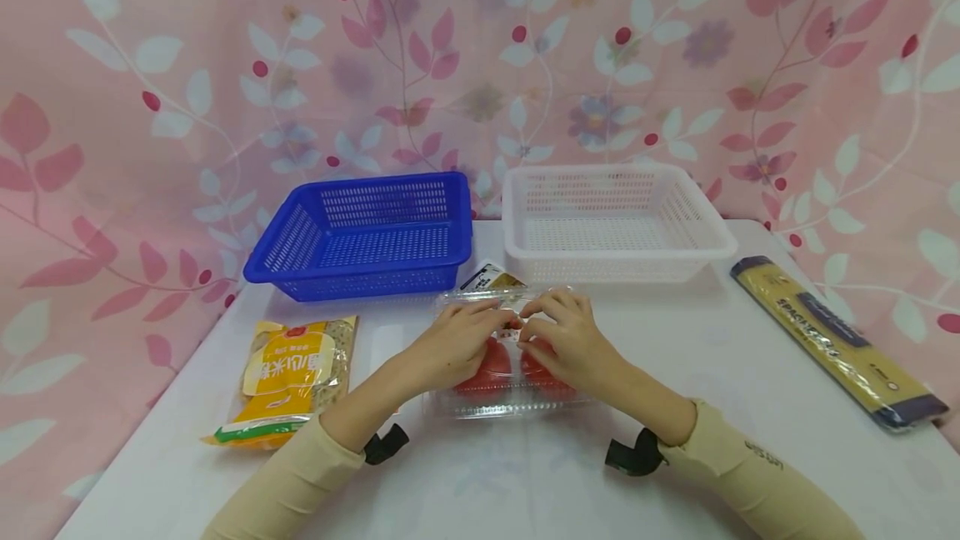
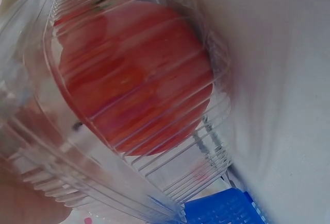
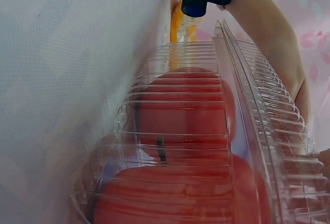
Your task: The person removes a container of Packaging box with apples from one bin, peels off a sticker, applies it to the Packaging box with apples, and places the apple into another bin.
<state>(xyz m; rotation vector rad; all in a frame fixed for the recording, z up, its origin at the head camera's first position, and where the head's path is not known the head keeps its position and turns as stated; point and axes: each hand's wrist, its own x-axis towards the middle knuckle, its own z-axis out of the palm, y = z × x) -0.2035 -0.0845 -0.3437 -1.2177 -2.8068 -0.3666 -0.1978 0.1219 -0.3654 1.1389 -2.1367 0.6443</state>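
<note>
A clear plastic clamshell box with red tomatoes inside lies on the table in front of me. Over its lid, my left hand and right hand meet with bent fingers, gripping the box near a small label. The hands partly cover that label, so the exact contact of the fingertips is hidden. From the left wrist, a tomato shows through the ribbed wall. Two tomatoes appear through the box side in the right wrist view, where the lid looks closed.
Behind the box stand a blue basket at left and a white basket at right. A yellow food bag lies at left, a spaghetti packet at right. A black-and-gold packet pokes out behind the box.
</note>
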